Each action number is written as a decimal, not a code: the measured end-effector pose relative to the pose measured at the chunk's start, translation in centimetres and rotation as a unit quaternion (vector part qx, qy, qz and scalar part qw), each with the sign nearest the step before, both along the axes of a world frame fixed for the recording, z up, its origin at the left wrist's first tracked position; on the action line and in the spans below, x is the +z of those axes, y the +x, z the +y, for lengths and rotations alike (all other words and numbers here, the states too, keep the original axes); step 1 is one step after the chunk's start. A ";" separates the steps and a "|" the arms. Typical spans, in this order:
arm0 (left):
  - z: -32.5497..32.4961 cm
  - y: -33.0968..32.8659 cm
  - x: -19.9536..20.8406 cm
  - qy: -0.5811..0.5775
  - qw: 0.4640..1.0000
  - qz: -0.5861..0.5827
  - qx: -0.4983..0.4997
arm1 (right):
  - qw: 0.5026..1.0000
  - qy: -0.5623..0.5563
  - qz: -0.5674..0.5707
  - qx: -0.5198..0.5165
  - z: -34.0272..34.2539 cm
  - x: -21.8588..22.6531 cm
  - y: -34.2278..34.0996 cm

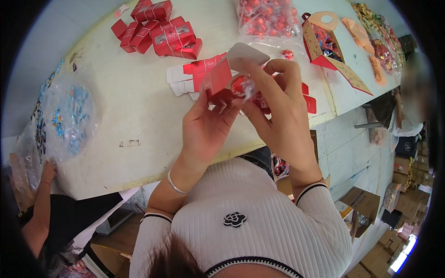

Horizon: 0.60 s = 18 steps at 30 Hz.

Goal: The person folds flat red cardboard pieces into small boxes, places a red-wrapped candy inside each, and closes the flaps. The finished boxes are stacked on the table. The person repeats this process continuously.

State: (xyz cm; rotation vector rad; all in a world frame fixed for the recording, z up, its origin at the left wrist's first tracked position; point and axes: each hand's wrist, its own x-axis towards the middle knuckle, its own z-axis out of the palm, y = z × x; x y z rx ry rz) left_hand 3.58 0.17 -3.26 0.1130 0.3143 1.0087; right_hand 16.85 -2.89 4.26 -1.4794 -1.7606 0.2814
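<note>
My left hand (204, 129) is closed around a small red carton (218, 81), tilted, with its pale flap (248, 52) standing up. At the carton's mouth, my right hand (287, 116) pinches a red-wrapped candy ball (238, 86) with a clear twisted wrapper end. Whether the candy is partly inside the carton, I cannot tell. Flat red-and-white carton blanks (177, 76) lie under and behind my left hand; more red card shows beyond my right fingers. Past my hands, one loose candy ball (288, 54) rests near a clear bag of red candy balls (269, 18).
Folded red cartons (174, 37) are piled at the far left of the table (139, 106). To the right stand an open patterned gift box (320, 46) and orange pouches (357, 33). At left are a bag of blue-wrapped sweets (74, 116) and another person's hand (48, 171).
</note>
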 end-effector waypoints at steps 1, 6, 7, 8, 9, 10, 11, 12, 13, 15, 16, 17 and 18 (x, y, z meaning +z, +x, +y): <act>-0.1 0.2 0.0 -0.012 1.000 -0.008 0.002 | 1.000 0.014 0.014 0.008 0.1 0.1 -0.1; -0.5 0.5 0.1 -0.031 0.999 -0.025 0.011 | 0.995 0.094 0.017 0.000 1.3 -1.1 0.1; -0.5 0.5 0.0 -0.022 0.999 -0.022 0.013 | 0.994 0.107 0.023 -0.022 1.4 -1.3 0.0; -0.6 0.5 -0.3 -0.019 0.999 -0.026 0.011 | 0.995 0.100 -0.005 -0.009 1.4 -1.5 0.2; -0.7 0.5 -0.6 -0.016 0.999 -0.030 0.008 | 0.995 0.094 -0.033 0.005 1.4 -1.7 0.6; -0.7 0.4 -0.8 -0.013 0.999 -0.033 0.006 | 0.994 0.088 -0.060 0.018 1.4 -1.7 0.9; -0.8 0.5 -0.7 -0.018 1.000 -0.018 0.016 | 0.995 0.066 -0.076 0.020 1.2 -1.4 0.8; -1.0 0.6 -0.5 -0.023 0.999 -0.002 0.025 | 0.995 0.043 -0.091 0.021 0.9 -0.8 0.5; -1.0 0.7 -0.3 -0.027 0.999 0.014 0.034 | 0.994 0.021 -0.106 0.022 0.7 -0.2 0.4; -0.8 0.4 0.1 0.011 0.999 -0.027 0.043 | 0.989 0.144 -0.010 0.008 0.6 0.4 0.7; -0.6 0.3 0.2 0.031 0.997 -0.049 0.048 | 0.980 0.194 0.040 0.004 0.3 0.8 1.3; -0.5 0.2 0.1 0.030 0.997 -0.053 0.042 | 0.966 0.246 0.086 0.001 -0.1 1.2 2.0; -0.4 0.2 -0.1 0.029 0.997 -0.056 0.034 | 0.951 0.280 0.129 0.021 0.0 1.1 2.0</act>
